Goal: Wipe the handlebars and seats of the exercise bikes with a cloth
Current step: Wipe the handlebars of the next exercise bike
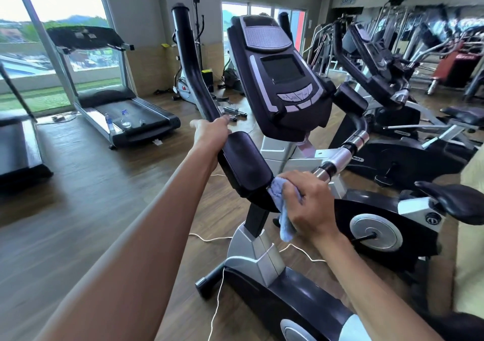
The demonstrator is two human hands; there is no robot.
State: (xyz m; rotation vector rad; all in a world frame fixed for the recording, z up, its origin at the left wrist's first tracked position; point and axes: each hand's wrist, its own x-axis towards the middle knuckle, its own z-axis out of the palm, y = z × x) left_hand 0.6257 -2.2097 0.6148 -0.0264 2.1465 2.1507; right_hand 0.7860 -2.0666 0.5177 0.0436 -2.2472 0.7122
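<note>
A black and silver exercise bike (pixel 277 262) stands right in front of me, its console (pixel 280 76) tilted toward me. My left hand (pixel 212 133) grips the black left handlebar (pixel 191 73) just above the black elbow pad (pixel 243 165). My right hand (pixel 306 204) holds a light blue cloth (pixel 281 204) wrapped against the handlebar below that pad, near the chrome grip section (pixel 337 160). The bike's black seat (pixel 455 199) shows at the right edge.
A second exercise bike (pixel 387 136) stands close behind on the right. A treadmill (pixel 112 110) with water bottles sits at the left by the windows. A white cable (pixel 217 312) runs across the wooden floor by the bike's base. More gym machines fill the far right.
</note>
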